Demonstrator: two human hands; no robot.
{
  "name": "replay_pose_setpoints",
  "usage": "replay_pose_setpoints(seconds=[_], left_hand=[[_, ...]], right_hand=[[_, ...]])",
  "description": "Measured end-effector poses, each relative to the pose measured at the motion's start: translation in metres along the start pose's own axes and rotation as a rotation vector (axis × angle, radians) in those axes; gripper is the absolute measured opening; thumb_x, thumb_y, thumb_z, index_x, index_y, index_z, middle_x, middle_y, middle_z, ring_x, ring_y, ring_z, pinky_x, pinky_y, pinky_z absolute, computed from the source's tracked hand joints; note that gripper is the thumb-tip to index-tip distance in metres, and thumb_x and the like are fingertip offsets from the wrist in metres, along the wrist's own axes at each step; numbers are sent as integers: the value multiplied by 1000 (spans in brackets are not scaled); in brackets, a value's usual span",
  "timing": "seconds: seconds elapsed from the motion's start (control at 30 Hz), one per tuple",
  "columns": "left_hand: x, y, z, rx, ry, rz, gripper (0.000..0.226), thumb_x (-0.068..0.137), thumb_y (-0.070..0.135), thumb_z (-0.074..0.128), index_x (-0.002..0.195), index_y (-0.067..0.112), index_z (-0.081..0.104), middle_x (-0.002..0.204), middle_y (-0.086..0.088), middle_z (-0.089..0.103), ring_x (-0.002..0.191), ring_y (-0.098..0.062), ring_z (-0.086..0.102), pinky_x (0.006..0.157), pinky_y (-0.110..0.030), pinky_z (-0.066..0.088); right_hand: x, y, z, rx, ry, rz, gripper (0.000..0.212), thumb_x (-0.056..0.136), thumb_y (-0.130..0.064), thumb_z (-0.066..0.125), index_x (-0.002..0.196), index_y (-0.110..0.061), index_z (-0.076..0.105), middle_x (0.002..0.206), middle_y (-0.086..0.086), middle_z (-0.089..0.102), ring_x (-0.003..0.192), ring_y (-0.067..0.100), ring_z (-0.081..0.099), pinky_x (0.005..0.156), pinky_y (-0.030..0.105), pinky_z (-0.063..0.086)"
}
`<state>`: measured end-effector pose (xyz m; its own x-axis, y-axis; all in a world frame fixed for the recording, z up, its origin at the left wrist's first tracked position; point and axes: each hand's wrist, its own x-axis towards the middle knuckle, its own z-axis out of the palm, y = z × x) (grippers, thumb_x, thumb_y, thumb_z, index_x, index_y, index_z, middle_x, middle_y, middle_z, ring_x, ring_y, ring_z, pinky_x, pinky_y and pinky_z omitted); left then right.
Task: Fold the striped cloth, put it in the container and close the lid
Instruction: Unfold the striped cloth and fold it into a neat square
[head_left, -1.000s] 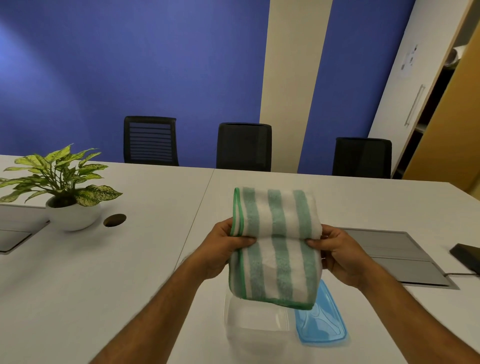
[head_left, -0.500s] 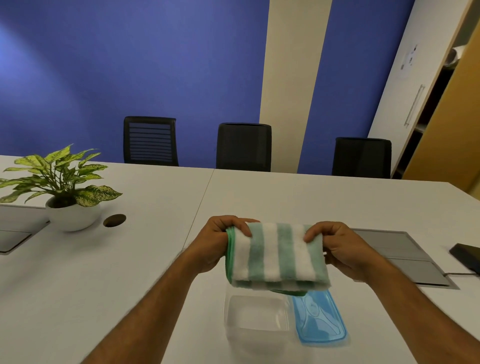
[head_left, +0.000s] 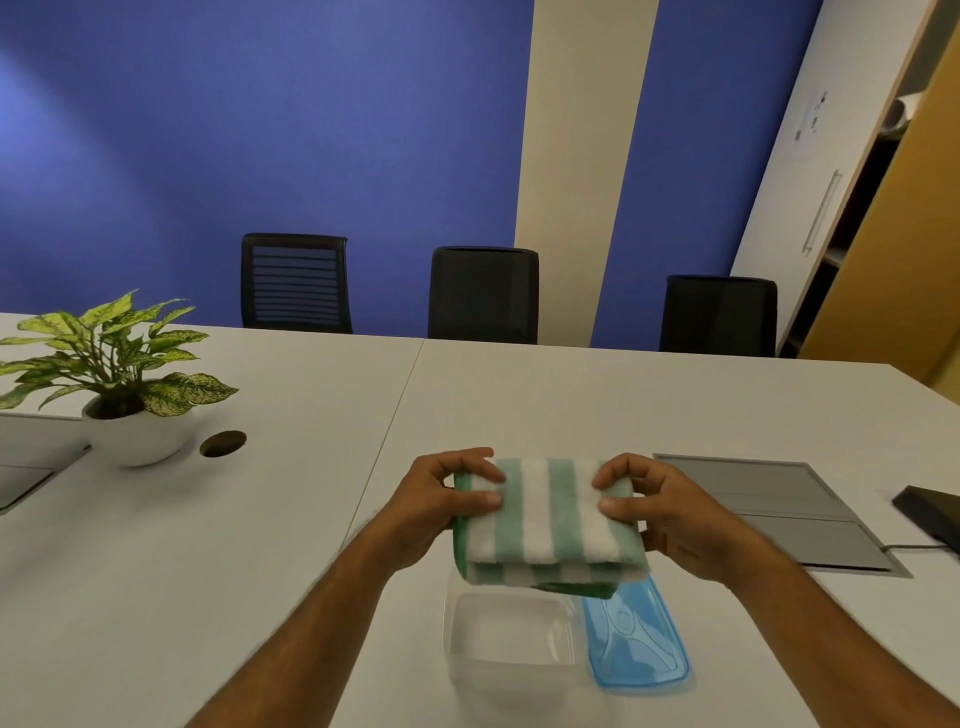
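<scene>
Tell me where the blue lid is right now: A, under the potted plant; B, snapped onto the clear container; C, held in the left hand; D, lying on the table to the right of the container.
D: the blue lid lies flat on the table beside the open, empty clear container, on its right.

Head view, single wide-angle: from the wearer's head, facing forward and down across the white rectangular bench (head_left: 519, 395), close above it.

Folded cloth over the box

My left hand (head_left: 441, 506) and right hand (head_left: 662, 512) pinch the striped cloth (head_left: 550, 519) above the open container (head_left: 511, 631); blue lid (head_left: 636, 642) beside it.
</scene>
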<state>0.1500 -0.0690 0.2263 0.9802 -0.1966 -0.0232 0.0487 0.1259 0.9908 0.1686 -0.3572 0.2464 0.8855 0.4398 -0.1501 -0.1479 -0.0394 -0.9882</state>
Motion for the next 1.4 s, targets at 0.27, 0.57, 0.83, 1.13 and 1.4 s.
replay_pose_setpoints(seconds=[0.27,0.57,0.83,1.13,1.4], left_hand=[[4,-16,5,-79,97,-17,16,79,-3,75,92,5,79,106,-8,74,99,-26,69,70,-28,57],[-4,-19,5,133,-94,-73,56,76,0,79,120,30,63,128,-11,55,101,-30,64,61,-31,57],[-6,-35,-7,157,-170,-121,65,78,-8,74,129,28,56,132,-10,47,110,-31,59,64,-29,57],[5,-78,-13,270,-43,-242,65,73,-9,76,122,31,60,131,-10,49,104,-32,62,60,-29,57],[19,-135,-14,560,36,-357,67,72,-1,78,125,34,57,126,2,44,117,-27,52,84,-35,59]], right_hand=[[6,17,0,15,127,0,31,82,15,61,73,-8,80,79,4,75,74,15,72,61,22,56],[5,35,-7,-44,30,20,51,84,12,65,116,-28,67,126,5,59,98,27,66,75,48,55],[7,59,-9,-102,-35,23,59,81,8,70,123,-33,62,130,3,55,98,24,66,74,50,60],[27,116,2,-131,110,103,58,78,11,69,110,-38,69,122,10,55,91,26,70,76,55,61],[46,165,9,-287,143,277,59,77,7,64,112,-40,64,115,11,60,82,23,68,61,35,59]])
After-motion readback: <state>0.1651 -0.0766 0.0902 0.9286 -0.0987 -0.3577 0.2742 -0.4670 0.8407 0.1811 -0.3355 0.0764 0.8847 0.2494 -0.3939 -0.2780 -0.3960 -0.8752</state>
